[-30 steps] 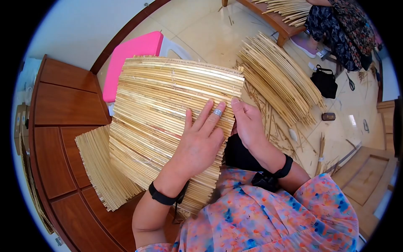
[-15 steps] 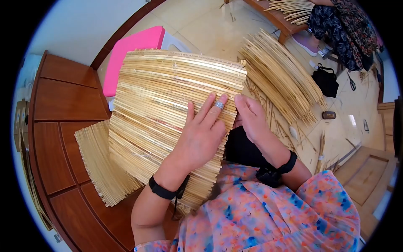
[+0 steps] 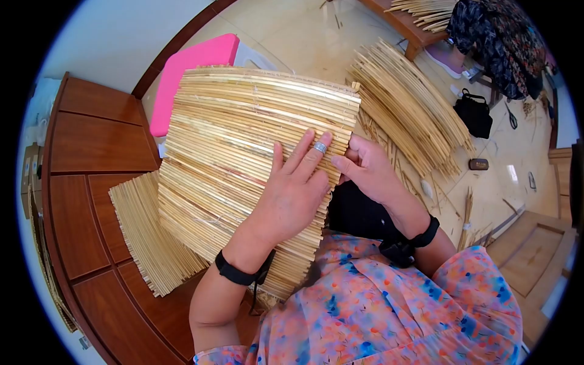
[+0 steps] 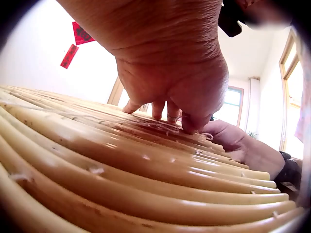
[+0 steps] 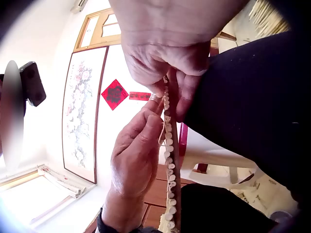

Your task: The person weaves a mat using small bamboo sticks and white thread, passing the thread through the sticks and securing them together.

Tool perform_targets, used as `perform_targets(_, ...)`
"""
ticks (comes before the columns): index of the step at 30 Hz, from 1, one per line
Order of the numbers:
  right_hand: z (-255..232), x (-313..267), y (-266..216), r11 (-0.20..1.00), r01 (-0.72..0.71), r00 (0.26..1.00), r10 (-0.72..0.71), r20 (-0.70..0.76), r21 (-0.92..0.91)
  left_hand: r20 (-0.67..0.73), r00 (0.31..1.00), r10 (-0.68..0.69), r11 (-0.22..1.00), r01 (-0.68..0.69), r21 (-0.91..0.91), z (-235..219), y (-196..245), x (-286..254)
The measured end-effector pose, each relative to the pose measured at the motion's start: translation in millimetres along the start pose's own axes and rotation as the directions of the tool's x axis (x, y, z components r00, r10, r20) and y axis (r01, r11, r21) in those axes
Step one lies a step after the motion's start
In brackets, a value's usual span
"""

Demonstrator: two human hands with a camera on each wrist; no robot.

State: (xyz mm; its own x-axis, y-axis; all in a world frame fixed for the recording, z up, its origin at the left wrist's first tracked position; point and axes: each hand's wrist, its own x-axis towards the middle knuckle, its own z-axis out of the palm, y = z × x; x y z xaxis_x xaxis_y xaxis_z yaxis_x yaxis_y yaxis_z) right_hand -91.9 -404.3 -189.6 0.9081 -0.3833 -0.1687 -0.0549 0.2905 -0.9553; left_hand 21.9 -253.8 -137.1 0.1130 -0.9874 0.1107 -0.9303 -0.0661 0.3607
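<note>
A mat of thin pale stalks (image 3: 225,134), tied with fine thread, lies across the person's lap. Its stalk ends form an uneven right edge. Flat on top of it, close to that edge, rests the left hand (image 3: 289,194), fingers stretched out and spread, a ring on one of them. The right hand (image 3: 372,170) pinches the mat's edge, thumb on the upper face and fingers underneath, partly hidden. In the right wrist view the mat (image 5: 170,170) appears edge-on between thumb and fingers. Loose thread (image 4: 165,127) shows by the left fingertips in the left wrist view.
Another stalk mat (image 3: 152,234) lies on the brown wooden surface (image 3: 100,146) at left. Beyond stands a pink-topped stool (image 3: 188,73). On the tiled floor are a large bundle of stalks (image 3: 413,109), a black bag (image 3: 473,114) and scissors (image 3: 511,117). Another person (image 3: 499,48) sits at far right.
The right thumb has shifted down along the mat's edge, nearer the body, and further over the upper face. The left hand stays in about the same place on the mat.
</note>
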Motion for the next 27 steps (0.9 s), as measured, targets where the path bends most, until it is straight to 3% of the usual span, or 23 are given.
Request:
perform_targets(3,0.5,-1.1,-10.4,0.992,-0.114,0.993,0.113,-0.032,-0.046,0.004,1.000,-0.003,1.000,0.003,0.006,1.8,-1.2,0.0)
perform_targets(8,-0.3,-1.7,-8.0,0.991,-0.120,0.992,0.119,-0.031,-0.055,0.031,0.999,-0.033,0.999,0.031,0.040,4.3,-0.6,-1.5)
perform_targets(18,2.9,-4.7,3.6,0.998,-0.058,0.997,0.059,-0.050,0.023,0.012,0.999,-0.035,0.999,0.035,0.018,3.2,2.1,-3.6)
perform_targets(27,13.1,-8.9,6.9,0.996,-0.002,0.984,-0.014,-0.177,-0.090,-0.013,0.999,-0.034,0.998,0.035,0.059,8.1,7.8,-6.8)
